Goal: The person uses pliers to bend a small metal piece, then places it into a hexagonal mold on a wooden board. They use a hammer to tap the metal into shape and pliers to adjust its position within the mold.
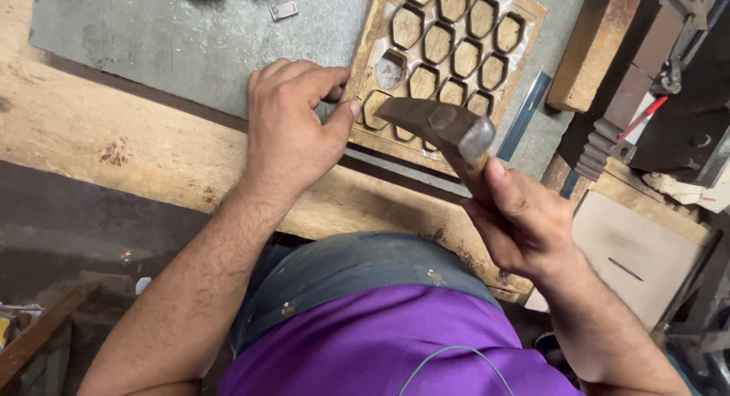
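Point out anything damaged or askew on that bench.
The wooden board with hexagonal metal cutters lies turned at an angle to the bench edge, its near corner worn. One cell near the left hand looks grey, unlike the others.

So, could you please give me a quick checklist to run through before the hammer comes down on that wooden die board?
1. Hammer held firmly in right hand: ok.
2. Left hand steadying the die board at its near left edge: ok.
3. Left fingertips away from the hammer head: not ok, the thumb is close.
4. Board flat on the grey mat: cannot tell.
5. Loose metal piece away from the board: ok.
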